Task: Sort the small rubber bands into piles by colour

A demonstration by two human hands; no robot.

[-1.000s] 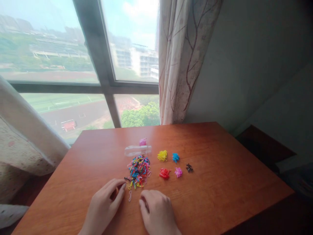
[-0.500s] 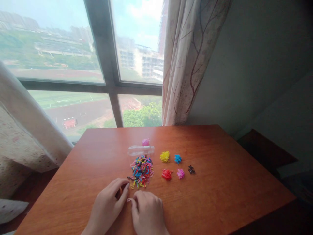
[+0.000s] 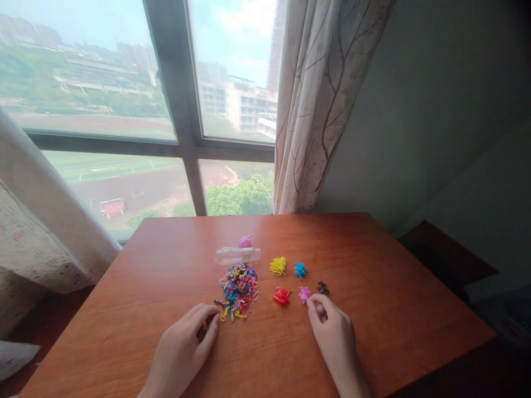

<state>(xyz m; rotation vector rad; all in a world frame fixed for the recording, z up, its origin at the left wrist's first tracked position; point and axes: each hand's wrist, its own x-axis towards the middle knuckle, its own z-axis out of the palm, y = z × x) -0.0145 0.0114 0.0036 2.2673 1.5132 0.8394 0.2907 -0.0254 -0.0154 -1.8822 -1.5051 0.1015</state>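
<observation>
A mixed heap of small coloured rubber bands [image 3: 239, 287] lies on the wooden table. At its near left edge is my left hand [image 3: 185, 345], thumb and forefinger brought together; anything between them is hidden. Over to the right, my right hand [image 3: 334, 326] is closed in a pinch at the edge of a small pink pile of rubber bands [image 3: 304, 294]. A pink band appears at its fingertips, though it blends with the pile. Around it lie a red pile [image 3: 282, 296], a yellow pile [image 3: 277, 266], a blue pile [image 3: 300, 270] and a small black pile [image 3: 323, 287].
Behind the mixed heap lies a clear plastic bag or sleeve [image 3: 237, 255], with a pink bundle [image 3: 245, 241] just beyond it. The wooden table [image 3: 415, 320] reaches back to a window [image 3: 186, 149] with a patterned curtain [image 3: 309, 121] beside it.
My right hand has moved right from beside my left hand to the pink pile, having held a pale pink band. My left hand has stayed by the mixed heap. The view shifted slightly.
</observation>
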